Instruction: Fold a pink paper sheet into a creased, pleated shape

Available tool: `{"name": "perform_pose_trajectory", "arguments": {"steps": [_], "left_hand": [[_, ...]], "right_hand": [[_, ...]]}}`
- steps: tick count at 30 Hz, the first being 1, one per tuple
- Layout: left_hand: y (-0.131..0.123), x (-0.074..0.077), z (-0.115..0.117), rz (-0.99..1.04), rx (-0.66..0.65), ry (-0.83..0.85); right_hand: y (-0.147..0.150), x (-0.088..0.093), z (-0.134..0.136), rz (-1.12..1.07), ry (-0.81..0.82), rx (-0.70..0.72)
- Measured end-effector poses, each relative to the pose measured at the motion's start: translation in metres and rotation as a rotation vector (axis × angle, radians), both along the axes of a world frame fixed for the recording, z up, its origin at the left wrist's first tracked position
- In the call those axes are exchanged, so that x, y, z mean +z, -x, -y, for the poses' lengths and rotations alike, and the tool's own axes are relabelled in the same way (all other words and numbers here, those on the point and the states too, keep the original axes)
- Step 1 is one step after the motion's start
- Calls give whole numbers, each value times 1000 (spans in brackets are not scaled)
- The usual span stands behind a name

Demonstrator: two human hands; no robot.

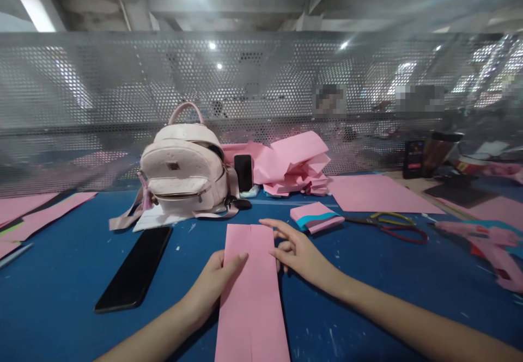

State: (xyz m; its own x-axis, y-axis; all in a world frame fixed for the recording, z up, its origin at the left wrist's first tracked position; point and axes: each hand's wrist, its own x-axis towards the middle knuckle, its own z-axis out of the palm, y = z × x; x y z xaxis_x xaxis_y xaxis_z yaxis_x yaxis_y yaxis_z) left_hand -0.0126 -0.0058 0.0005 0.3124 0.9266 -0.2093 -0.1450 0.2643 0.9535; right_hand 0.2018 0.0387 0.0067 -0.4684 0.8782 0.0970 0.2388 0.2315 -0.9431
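A long strip of pink paper [253,302], with folds meeting along a line down its middle, stands in front of me and runs out at the bottom of the view. My left hand [212,280] grips its left side, thumb flat on the front and the other fingers hidden behind. At the upper right edge is my right hand [300,250], its index finger at the top corner and its thumb against the side, the rest curled. Just beyond my right hand lies a small folded pink paper piece [316,216] with a blue band.
Scissors [388,225] and a pink glue gun [482,242] lie on the right. To the left is a black phone [134,269]. A pale backpack [183,169], crumpled pink paper [296,160] and a flat pink sheet [384,193] line the back, before a perforated metal screen [269,84].
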Motion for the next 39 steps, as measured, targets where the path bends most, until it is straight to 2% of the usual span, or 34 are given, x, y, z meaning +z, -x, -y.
{"name": "perform_pose_trajectory", "arguments": {"steps": [6,14,19,39], "left_hand": [[0,3,1,8,16,66],[0,6,0,-12,162,171],[0,9,0,4,123,143],[0,12,2,5,100,58]], "right_hand": [[-1,8,2,67,-204,-55],[3,11,7,46,-209,-22],[4,11,12,100,-237,-3],[3,13,15,191,-356,27]]}}
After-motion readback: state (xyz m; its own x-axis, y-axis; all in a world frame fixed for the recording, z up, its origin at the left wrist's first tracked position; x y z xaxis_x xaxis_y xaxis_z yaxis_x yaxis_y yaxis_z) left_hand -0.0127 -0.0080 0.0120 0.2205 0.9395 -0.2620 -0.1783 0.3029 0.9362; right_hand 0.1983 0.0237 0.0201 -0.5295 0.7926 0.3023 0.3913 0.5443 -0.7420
